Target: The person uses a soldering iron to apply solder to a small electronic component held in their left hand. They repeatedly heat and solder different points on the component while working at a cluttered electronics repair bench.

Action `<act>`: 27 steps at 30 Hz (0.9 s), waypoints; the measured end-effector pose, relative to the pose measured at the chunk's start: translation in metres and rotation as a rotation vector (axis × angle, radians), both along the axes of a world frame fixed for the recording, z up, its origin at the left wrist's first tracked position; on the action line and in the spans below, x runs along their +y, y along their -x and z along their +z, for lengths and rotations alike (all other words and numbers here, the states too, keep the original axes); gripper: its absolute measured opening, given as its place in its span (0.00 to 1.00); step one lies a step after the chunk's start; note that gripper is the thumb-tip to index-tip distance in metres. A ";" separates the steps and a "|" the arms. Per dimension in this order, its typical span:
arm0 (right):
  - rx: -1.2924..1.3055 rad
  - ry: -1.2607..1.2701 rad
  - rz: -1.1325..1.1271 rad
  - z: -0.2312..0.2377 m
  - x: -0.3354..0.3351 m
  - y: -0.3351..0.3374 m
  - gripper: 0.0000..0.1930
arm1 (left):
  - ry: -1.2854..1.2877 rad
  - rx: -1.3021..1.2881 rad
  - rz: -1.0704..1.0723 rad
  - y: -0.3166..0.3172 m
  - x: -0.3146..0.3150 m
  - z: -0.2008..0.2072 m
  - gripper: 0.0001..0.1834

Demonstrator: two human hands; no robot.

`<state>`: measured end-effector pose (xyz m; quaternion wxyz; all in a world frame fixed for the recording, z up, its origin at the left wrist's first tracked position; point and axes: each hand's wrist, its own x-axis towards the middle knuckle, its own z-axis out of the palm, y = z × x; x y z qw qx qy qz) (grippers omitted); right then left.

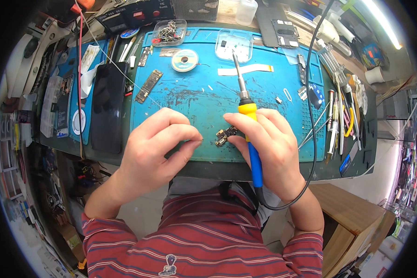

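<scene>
My right hand (274,150) has a soldering iron (255,160) with a blue and yellow handle tucked between its fingers, its metal tip pointing away from me. The same hand's thumb and fingertips pinch a small dark circuit board (225,135) with gold-coloured parts, just above the blue work mat (190,99). Left of the board, my left hand (155,146) is closed in a pinch of thumb and forefinger. Something tiny and dark seems to show at those fingertips, too small to name. A gap separates the left fingertips from the board.
A solder spool (185,60), a long circuit board (148,86), a white flat cable (245,69) and a clear plastic tray (234,45) lie on the mat. A black phone (108,106) lies left. Tweezers and tools (343,120) crowd the right. The iron's black cord (314,139) loops beside my right arm.
</scene>
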<state>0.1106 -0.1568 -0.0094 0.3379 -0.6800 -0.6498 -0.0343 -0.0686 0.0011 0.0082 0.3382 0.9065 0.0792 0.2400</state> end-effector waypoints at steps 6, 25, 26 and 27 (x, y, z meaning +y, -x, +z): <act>0.449 -0.009 -0.064 0.002 -0.051 0.010 0.41 | -0.120 0.036 -0.083 -0.012 0.007 -0.002 0.12; 0.891 -0.157 -0.305 0.003 -0.066 0.007 0.09 | -0.124 0.121 -0.244 -0.035 0.021 0.005 0.11; 0.885 -0.154 -0.303 0.003 -0.066 0.006 0.09 | -0.127 0.123 -0.249 -0.035 0.021 0.005 0.11; 0.879 -0.149 -0.297 0.002 -0.067 0.005 0.09 | -0.127 0.124 -0.251 -0.036 0.021 0.005 0.11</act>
